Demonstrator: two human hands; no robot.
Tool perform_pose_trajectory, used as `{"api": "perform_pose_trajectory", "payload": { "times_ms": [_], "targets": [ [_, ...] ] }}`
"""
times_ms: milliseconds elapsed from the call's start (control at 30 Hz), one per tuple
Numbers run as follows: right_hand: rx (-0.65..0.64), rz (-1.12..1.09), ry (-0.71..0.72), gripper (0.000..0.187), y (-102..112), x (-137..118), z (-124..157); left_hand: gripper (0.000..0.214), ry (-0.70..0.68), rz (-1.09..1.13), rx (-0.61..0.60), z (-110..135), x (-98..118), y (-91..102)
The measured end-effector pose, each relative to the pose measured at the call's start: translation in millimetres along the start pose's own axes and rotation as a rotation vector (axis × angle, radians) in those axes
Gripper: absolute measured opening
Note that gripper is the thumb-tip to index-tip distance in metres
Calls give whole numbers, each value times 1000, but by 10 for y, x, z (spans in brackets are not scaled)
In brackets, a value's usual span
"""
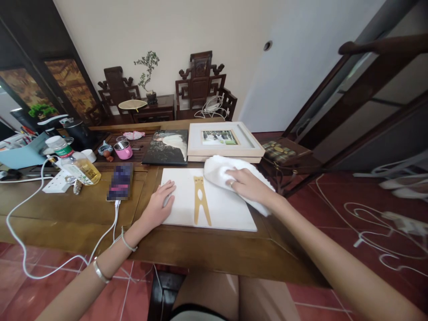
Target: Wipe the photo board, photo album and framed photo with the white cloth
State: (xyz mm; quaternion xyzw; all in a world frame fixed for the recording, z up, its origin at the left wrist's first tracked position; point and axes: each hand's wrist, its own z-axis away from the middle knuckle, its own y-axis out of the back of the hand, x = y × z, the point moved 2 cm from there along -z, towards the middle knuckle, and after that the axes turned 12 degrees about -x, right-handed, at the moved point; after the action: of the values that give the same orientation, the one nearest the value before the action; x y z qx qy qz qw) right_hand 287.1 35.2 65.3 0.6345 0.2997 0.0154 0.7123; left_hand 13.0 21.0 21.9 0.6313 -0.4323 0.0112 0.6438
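Observation:
A white board (227,209) with a tan, long-legged cat figure (198,196) on it lies flat on the wooden table. My left hand (162,200) rests on its left edge, fingers stretched out and slightly apart, holding nothing. Bunched in my right hand (245,182) is a white fluffy towel (217,167), pressed over the board's upper right part. The towel hangs past the right edge of the board and covers that corner. Its underside is hidden.
Behind the board are a pale wooden picture frame (250,138) and a dark photo panel (160,154). To the left lie a phone (119,183) on a white cable, a bottle (80,167), a power strip (57,183) and a pink mug (123,150).

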Motion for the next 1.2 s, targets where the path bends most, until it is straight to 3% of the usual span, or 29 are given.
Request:
{"api": "perform_pose_trajectory", "payload": {
  "times_ms": [267,367,500,600,767,867,1000,1200],
  "targets": [
    [-190,30,86,24,-189,-615,1045,36,-2,0,12,0,-14,-22],
    [-240,31,135,28,-202,-704,1269,35,-5,-1,18,1,-12,-24],
    [-223,15,32,28,-202,-543,1149,35,-3,-9,9,-1,-7,-18],
    [-152,30,-50,30,-171,-350,806,35,-2,-13,9,-4,-5,-14],
    [-68,84,0,23,-79,-128,92,35,1,-8,11,-3,-5,-8],
    [-32,96,9,22,-70,-77,-152,35,6,-6,11,1,-2,-1],
    [-45,133,38,20,-154,-200,-33,35,8,-1,9,1,-2,0],
    [-97,172,117,24,-333,-673,772,35,1,5,17,-2,-4,-17]
  ]
}}
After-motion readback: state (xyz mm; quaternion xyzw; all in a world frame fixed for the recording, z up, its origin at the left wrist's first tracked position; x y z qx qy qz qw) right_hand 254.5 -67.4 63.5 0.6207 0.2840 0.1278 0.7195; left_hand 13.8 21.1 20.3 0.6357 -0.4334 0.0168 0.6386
